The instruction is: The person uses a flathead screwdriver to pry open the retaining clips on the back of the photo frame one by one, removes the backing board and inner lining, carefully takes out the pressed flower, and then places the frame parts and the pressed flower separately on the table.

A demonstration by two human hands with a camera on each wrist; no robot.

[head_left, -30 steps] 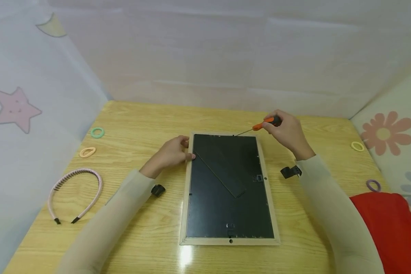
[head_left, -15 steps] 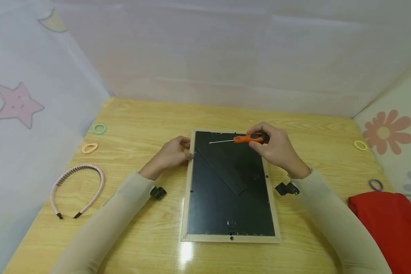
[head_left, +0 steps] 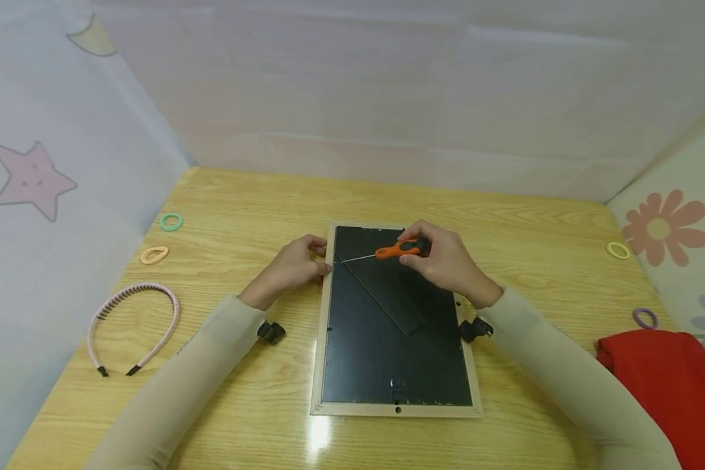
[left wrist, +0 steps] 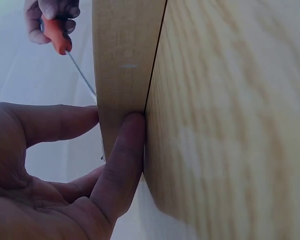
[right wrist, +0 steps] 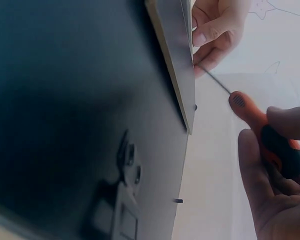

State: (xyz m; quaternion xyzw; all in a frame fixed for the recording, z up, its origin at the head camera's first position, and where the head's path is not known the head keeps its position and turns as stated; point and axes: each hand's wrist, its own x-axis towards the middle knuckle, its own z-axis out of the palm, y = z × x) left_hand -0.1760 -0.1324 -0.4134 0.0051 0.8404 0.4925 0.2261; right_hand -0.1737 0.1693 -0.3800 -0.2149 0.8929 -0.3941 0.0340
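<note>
A picture frame [head_left: 320, 365] of pale wood lies face down, its black backing board [head_left: 382, 365] and hinged stand leg [head_left: 388, 297] uppermost. At the frame's upper left edge, my left hand [head_left: 294, 266] holds on, thumb on the top face and fingers against the outer side, as the left wrist view shows. My right hand [head_left: 446, 262] grips an orange and black screwdriver [head_left: 392, 250] above the board. Its shaft points left, with the tip near the frame's left inner edge beside my left thumb. Whether the tip touches a small tab there is hard to tell.
On the left of the wooden table [head_left: 241, 405] lie a pink headband [head_left: 173, 320], an orange hair tie [head_left: 154, 254] and a green one [head_left: 171, 222]. Yellow [head_left: 618, 250] and purple [head_left: 645, 318] hair ties and a red cloth [head_left: 658, 378] are at the right.
My right hand has carried the screwdriver from the frame's top edge leftward and nearer to me, to the left inner edge. The left hand stays on the frame.
</note>
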